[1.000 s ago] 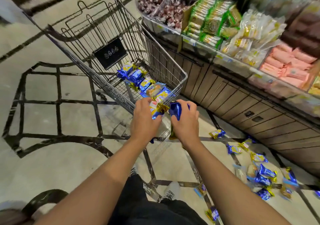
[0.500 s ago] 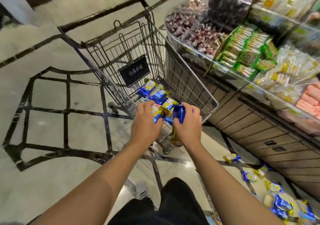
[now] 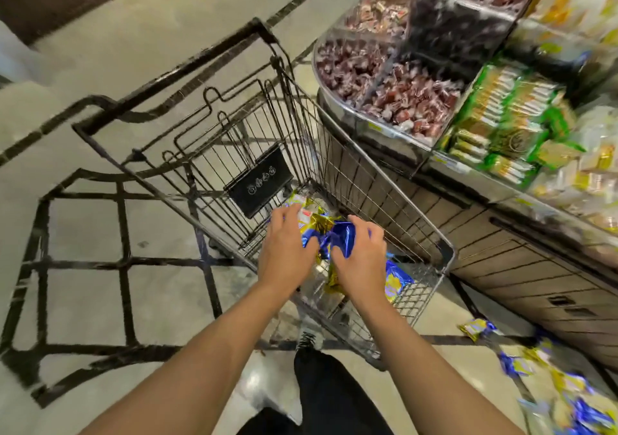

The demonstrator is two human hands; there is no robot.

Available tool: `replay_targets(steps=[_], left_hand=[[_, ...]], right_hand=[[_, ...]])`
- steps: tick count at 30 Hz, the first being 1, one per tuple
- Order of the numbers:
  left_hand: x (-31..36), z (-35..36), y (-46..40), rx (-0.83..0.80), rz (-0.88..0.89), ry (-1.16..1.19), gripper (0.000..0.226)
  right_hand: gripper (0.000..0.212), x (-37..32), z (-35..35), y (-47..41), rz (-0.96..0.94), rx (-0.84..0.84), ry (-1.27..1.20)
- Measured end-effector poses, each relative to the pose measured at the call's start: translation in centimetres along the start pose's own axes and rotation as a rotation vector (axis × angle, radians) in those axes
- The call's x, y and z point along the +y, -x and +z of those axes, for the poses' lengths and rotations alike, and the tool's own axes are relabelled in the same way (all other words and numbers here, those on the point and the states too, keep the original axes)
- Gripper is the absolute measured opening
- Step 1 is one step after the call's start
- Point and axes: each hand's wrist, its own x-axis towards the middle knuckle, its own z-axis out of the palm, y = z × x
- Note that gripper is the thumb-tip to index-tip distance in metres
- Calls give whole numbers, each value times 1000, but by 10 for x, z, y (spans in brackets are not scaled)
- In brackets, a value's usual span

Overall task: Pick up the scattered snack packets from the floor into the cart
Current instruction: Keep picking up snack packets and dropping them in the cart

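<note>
Your legs (image 3: 334, 398): dark, soft trousers show at the bottom, between your two bare arms.
Floor (image 3: 83, 234): smooth, shiny pale stone with black lines that cross to make squares.
Packets on the floor (image 3: 548, 384): crinkly blue and gold wrappers lie in a loose pile low on your right, near the wooden counter. They look blurry, so you cannot read any words on them. One lone packet (image 3: 475, 328) lies apart from the pile, closer to the cart.
Your left hand (image 3: 287, 254): it is over the cart, with fingers bent round the shiny bundle from the left side.
Your right hand (image 3: 363, 260): it is over the cart too, with fingers curled over the bundle from the right side.
Bundle of packets (image 3: 334, 237): shiny foil, wrinkled, blue and gold, squeezed between both your hands, inside the cart's walls.
Packet in the cart (image 3: 396, 279): flat, blue and yellow, lying on the wire bottom just beside your right wrist.
Cart (image 3: 351, 167): thin dark metal wires in a grid, with a thick black bar at the far end.
Cart sign (image 3: 259, 182): a flat black plate with four small white pictures, too tiny to read.
Counter (image 3: 518, 267): brown wood boards with grooves.
Shelf snacks: green and gold boxes (image 3: 501, 123), and clear tubs of dark red wrapped sweets (image 3: 401, 93). The writing is too blurry to read.
</note>
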Motion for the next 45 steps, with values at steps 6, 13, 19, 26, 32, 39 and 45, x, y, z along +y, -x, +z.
replay_targets(steps=[6,13,19,26,32,39,45], left_hand=[[-3,5,-75,-64,-1,8,64],[-17,16,-145,-160,23,1,65],[-58,44,-197,-278,35,19,70],[-94,92,-230,-377,10,-52,66],[-124,153,-241,-448,74,-113,70],[-157,223,-256,-469,47,-215,74],[-181,247,-252,-543,-5,-229,82]], right_hand=[[58,-15,13,-63,32,-25,37],[61,-19,37,-108,131,-21,84],[61,-7,78,-131,277,9,108],[63,22,117,-141,445,54,54],[62,66,150,-149,541,45,126],[62,118,208,-172,585,54,127],[69,141,250,-174,580,34,182]])
